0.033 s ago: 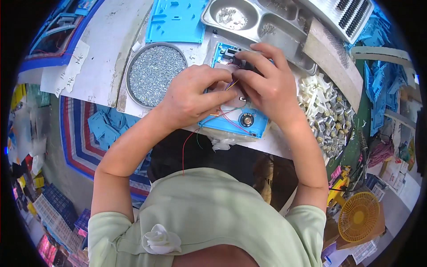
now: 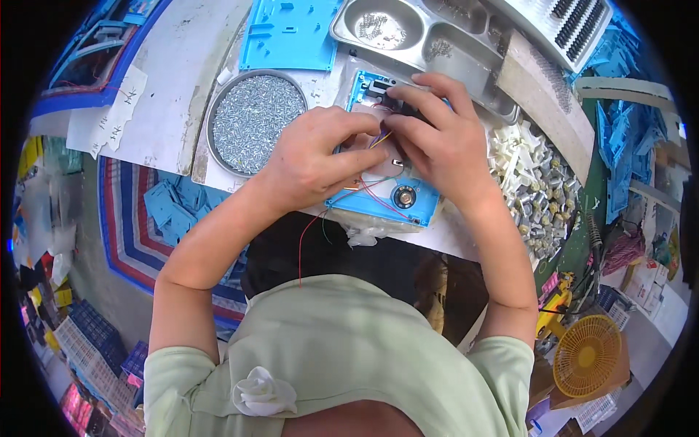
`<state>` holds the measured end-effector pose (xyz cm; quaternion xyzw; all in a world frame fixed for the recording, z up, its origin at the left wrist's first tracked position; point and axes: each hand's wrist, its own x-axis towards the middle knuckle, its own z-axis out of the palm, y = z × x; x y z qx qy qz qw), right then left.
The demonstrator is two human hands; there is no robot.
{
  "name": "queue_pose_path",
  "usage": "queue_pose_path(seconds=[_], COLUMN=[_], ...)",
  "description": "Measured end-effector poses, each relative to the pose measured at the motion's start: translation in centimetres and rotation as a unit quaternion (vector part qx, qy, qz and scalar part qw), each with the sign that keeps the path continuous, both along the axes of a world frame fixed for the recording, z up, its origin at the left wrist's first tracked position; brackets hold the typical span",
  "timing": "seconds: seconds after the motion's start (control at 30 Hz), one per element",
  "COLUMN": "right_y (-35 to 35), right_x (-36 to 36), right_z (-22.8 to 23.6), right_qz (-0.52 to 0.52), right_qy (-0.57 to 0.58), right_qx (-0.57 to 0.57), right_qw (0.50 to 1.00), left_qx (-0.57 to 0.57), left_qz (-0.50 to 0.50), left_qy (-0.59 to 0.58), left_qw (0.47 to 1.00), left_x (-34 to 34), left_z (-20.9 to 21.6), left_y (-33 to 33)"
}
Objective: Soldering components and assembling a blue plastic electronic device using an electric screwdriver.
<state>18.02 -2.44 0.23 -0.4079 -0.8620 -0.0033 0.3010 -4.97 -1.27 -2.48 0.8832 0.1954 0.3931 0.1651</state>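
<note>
A blue plastic casing (image 2: pixel 349 201) lies in front of me with a pale inner board and a small round speaker (image 2: pixel 404 196). My left hand (image 2: pixel 313 149) is closed over its left side, thumb and forefinger around a short bundle of coloured wires (image 2: pixel 378 138). From the right, my right hand (image 2: pixel 440 138) is also closed, its thumb and forefinger meeting at the upper end of those wires; its other fingers reach over a black part at the casing's far end. Loose red wires (image 2: pixel 301 247) trail over the near edge. The exact grip at the fingertips is partly hidden.
A round metal dish of screws (image 2: pixel 211 138) stands to the left. Behind are a blue panel (image 2: pixel 287 36) and a compartmented steel tray (image 2: pixel 466 80). White plastic parts (image 2: pixel 515 153) and small metal motors (image 2: pixel 542 200) are heaped at right, beside a yellow fan (image 2: pixel 587 355).
</note>
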Motion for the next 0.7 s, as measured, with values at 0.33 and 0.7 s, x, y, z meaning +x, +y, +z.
queue_pose_path(seconds=[0.33,0.7], right_y=[-0.6,-2.9], right_x=[1.0,2.3], right_z=[0.1,-2.0], right_qz=[-0.028,-0.125], right_qy=[0.030,0.250], right_qx=[0.031,-0.092], right_qw=[0.999,0.956], left_qx=[0.005,-0.104], left_qz=[0.033,0.098], left_qy=[0.042,0.111], left_qw=[0.999,0.983], left_x=[-1.6,-0.3], left_z=[0.2,4.7], left_y=[0.6,-0.3])
